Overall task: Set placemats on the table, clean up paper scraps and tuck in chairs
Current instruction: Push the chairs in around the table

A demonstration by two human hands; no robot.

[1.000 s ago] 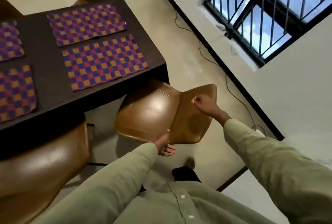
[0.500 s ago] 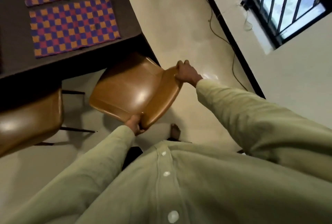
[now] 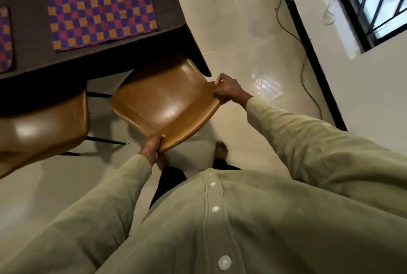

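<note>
My left hand (image 3: 152, 149) and right hand (image 3: 226, 90) clamp the chair (image 3: 163, 106) back's two corners; its seat beyond my knuckles has slid under the table (image 3: 28, 53) edge; nearly tucked.

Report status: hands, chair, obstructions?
Left hand and right hand both grip the chair back. Seat front under the table edge. Nothing visibly blocking; second chair sits alongside.

Both hands (image 3: 152, 149) (image 3: 226, 90) outstretched, fingers (image 3: 219, 80) curled.
</note>
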